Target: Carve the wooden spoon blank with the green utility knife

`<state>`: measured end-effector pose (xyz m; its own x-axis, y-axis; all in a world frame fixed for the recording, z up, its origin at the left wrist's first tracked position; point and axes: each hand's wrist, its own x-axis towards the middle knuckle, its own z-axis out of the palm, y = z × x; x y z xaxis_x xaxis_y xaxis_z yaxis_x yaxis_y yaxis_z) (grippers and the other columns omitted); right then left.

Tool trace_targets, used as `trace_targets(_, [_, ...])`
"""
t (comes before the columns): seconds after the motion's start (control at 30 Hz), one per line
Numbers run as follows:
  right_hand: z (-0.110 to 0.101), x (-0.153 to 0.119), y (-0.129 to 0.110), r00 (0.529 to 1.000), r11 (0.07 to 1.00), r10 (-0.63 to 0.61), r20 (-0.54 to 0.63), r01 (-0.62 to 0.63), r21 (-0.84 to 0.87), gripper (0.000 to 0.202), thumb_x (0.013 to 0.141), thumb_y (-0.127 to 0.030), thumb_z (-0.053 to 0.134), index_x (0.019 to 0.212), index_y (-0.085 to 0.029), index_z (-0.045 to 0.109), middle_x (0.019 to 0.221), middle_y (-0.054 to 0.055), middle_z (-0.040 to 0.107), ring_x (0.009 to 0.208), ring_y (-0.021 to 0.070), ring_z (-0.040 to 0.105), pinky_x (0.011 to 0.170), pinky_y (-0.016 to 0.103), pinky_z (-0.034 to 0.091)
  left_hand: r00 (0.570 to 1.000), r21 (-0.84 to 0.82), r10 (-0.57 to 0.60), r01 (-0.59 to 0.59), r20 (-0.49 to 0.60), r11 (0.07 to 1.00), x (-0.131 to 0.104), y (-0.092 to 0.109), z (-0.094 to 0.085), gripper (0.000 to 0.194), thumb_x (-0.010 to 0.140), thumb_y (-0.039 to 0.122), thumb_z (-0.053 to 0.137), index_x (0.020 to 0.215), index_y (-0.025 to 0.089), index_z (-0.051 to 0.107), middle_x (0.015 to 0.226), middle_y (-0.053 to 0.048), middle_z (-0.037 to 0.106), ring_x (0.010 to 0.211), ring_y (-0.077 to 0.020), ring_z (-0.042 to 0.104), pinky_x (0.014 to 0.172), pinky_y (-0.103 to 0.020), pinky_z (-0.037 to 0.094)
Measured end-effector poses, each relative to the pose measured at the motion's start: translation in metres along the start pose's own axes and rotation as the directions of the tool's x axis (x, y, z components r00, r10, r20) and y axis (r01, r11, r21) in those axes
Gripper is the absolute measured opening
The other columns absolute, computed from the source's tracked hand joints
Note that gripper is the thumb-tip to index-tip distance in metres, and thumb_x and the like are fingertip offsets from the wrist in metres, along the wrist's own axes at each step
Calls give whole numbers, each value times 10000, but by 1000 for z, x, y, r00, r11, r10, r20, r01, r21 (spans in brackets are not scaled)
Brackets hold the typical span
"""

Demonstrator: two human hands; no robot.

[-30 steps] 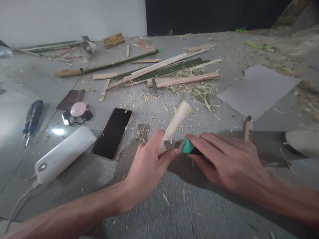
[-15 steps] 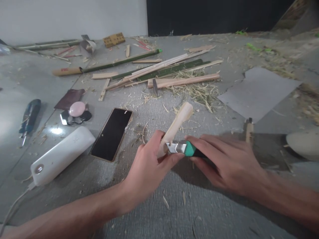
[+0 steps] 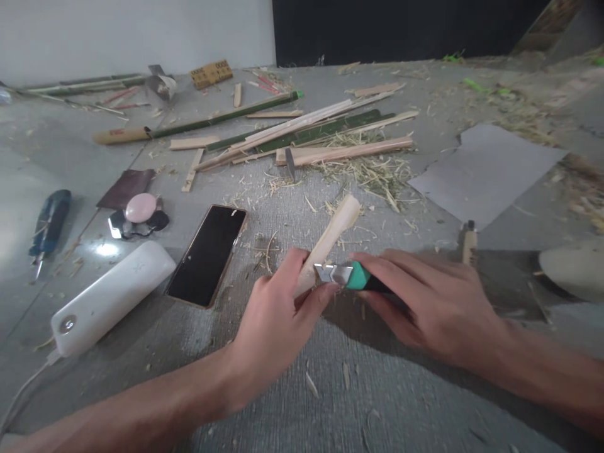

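Note:
My left hand point(image 3: 276, 321) is closed around the lower end of a pale carved piece of wood point(image 3: 333, 236), which slants up and away to the right and flares at its far tip. My right hand point(image 3: 425, 302) grips a utility knife point(image 3: 361, 275) with a green nose and a dark body. Its short metal blade points left and lies against the side of the wood, just above my left thumb. The wood's lower end is hidden inside my left hand, and most of the knife's body is covered by my right fingers.
Left of my hands lie a phone point(image 3: 208, 255), a white power bank point(image 3: 113, 299) with a cable, and a screwdriver point(image 3: 51, 223). Bamboo and wood strips point(image 3: 302, 135) with shavings point(image 3: 372, 179) spread beyond. A grey sheet point(image 3: 491, 173) lies to the right.
Both hands stay closed on the wood and the knife. The blade has shifted slightly up along the wood. The whole view has moved a little, so things appear slightly further left.

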<state>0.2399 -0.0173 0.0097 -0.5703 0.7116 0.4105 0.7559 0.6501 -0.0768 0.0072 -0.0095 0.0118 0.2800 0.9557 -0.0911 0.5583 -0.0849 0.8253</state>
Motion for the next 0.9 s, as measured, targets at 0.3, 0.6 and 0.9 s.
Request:
trace_targets(0.3, [3,-2,5,998,995,48,-42,-51,-82,324,982,-259,615,1288,-150,605,1007,60,745,803,198,711,656,339,508,1000,11,23,-23,-5,1000,2,-1,-2,132,981,315,591,906,240,512,651,71,460,524,-104,419,483,-230,320])
trace_targets(0.6, [7,-5,11,994,993,111,-3,-111,35,333,980,-263,590,1297,-160,594,1097,96,748,870,231,734,692,355,548,1000,-73,3,-4,-7,997,1,-1,-4,118,977,307,594,918,236,520,674,61,458,539,-101,414,469,-225,324])
trace_targets(0.9, [6,-2,10,998,990,66,13,-67,128,311,979,-239,567,1275,-150,603,1120,107,750,926,232,742,712,347,556,998,-300,-49,55,28,952,0,-3,-4,299,1031,376,533,791,223,442,616,65,370,522,-91,317,433,-215,254])
